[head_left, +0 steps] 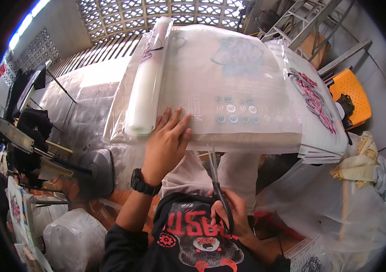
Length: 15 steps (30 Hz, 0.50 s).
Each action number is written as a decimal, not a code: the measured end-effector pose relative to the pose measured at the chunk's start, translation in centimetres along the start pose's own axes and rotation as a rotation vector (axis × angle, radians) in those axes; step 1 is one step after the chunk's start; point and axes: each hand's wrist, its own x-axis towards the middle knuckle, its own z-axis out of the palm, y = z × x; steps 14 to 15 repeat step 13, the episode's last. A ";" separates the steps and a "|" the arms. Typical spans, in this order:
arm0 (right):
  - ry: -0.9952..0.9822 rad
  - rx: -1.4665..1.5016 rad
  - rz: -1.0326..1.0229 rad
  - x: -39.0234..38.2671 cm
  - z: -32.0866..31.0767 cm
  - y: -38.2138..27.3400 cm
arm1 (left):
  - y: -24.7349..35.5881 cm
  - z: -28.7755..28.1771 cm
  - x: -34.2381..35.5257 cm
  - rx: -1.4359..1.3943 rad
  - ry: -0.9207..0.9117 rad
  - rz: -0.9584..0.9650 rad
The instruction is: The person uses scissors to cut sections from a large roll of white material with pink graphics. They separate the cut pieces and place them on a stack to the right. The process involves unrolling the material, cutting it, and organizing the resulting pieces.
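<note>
My left hand (pixel 168 141) lies with its fingers stretched out on a translucent plastic sheet (pixel 202 106), right beside a roll (pixel 144 97) of the same pale material. Through the sheet, printed lettering, small round marks and a blurred drawing show. Below its front edge, my right hand (pixel 239 209) grips a pair of scissors (pixel 220 199) by the black handles. The blades point up and away from me, and their tips reach the sheet's front edge; I cannot tell whether they touch it. A printed sheet with pink and black lettering (pixel 313 102) hangs over the right side.
A yellow-orange plastic stool (pixel 356 97) and a metal ladder (pixel 299 22) stand at the right. Crumpled cloth (pixel 361 158) lies below the stool. To the left are a dark round-cornered base (pixel 97 170), metal stands and a clear plastic bag (pixel 75 233).
</note>
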 end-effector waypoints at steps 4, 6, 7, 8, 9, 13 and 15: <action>-0.016 -0.016 -0.027 0.6 1.1 -0.5 | -0.2 -0.8 0.0 -0.041 -0.028 0.019; 0.029 0.092 0.023 1.0 1.4 -0.2 | -0.7 -1.4 -0.2 -0.057 -0.041 0.021; 0.033 0.090 0.019 1.1 1.6 -0.2 | -1.1 -1.8 -0.4 -0.061 -0.047 0.018; 0.037 0.088 0.016 1.3 1.8 -0.4 | -1.4 -2.1 -0.4 -0.064 -0.054 0.015; 0.041 0.086 0.018 1.5 2.0 -0.3 | -1.6 -2.1 -0.6 -0.064 -0.045 0.009; 0.050 0.068 0.000 2.4 3.0 -0.3 | -1.4 -1.6 -0.8 -0.045 -0.021 0.027; 0.050 0.068 0.000 2.4 3.0 -0.3 | -1.4 -1.6 -0.8 -0.045 -0.021 0.027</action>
